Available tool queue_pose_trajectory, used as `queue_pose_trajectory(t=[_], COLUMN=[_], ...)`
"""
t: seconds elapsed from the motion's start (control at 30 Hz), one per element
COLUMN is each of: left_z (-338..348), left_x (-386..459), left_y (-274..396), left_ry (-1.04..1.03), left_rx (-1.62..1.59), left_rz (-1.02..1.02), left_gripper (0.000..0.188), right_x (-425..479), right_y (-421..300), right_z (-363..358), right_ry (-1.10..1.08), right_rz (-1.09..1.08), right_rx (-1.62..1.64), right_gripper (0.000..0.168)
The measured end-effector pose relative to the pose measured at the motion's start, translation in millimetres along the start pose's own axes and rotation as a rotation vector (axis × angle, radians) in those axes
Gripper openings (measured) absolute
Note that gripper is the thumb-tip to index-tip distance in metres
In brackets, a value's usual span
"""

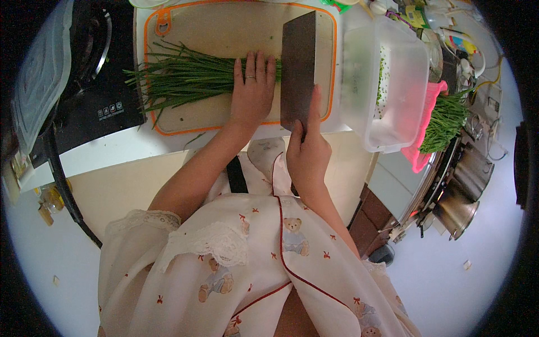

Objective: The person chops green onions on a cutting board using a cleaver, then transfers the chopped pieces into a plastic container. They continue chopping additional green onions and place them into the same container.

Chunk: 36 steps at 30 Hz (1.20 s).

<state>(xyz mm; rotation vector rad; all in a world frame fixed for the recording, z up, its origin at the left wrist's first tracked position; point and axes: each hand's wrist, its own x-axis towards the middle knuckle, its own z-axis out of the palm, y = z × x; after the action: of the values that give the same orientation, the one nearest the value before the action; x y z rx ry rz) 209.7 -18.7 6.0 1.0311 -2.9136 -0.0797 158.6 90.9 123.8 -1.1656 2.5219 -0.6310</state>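
Note:
A bundle of green garlic chives (189, 78) lies across an orange-rimmed cutting board (236, 25). My left hand (254, 90) presses flat on the bundle near its right end, fingers pointing away from me, a ring on one finger. In my right hand (309, 147) is the handle of a cleaver (298, 71), the index finger stretched along the blade. The broad dark blade stands over the right part of the board, just beside the chives' cut end, and hides what is beneath it. Whether its edge touches the chives I cannot tell.
Right of the board stands a translucent plastic tub (398, 84) with small green bits inside. Beyond it, more chives (446, 120) lie by a pink basket (424, 126). Steel pots (457, 210) are at far right. On the left are a black cooktop (113, 84) and a pan handle (63, 185).

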Motion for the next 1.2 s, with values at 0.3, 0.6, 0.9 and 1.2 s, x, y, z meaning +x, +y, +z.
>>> queue_pose_trajectory(t=[0.3,0.6,0.9,1.2], left_z=[5.9,11.5,-2.4,-2.4], left_x=[1.5,-0.9,0.4,-2.8], left_y=[-1.8,-4.0,-4.9,-7.2], left_ry=[0.047,0.089,0.019,0.046], left_rx=[0.01,-0.026,-0.067,-0.033], left_rz=[0.032,0.038,-0.007,-0.042], left_gripper=[0.051,0.052,0.057,0.056], right_x=[-5.6,29.4,26.3,17.6], right_y=[-10.6,0.9,1.3,-6.2], right_z=[-9.1,25.9,-13.2,-18.3], right_ry=[-0.147,0.005,-0.022,-0.039], right_rz=[0.108,-0.011,0.041,0.04], right_rx=[-0.115,-0.116,-0.049,0.005], right_gripper=[0.083,0.073,0.073,0.078])
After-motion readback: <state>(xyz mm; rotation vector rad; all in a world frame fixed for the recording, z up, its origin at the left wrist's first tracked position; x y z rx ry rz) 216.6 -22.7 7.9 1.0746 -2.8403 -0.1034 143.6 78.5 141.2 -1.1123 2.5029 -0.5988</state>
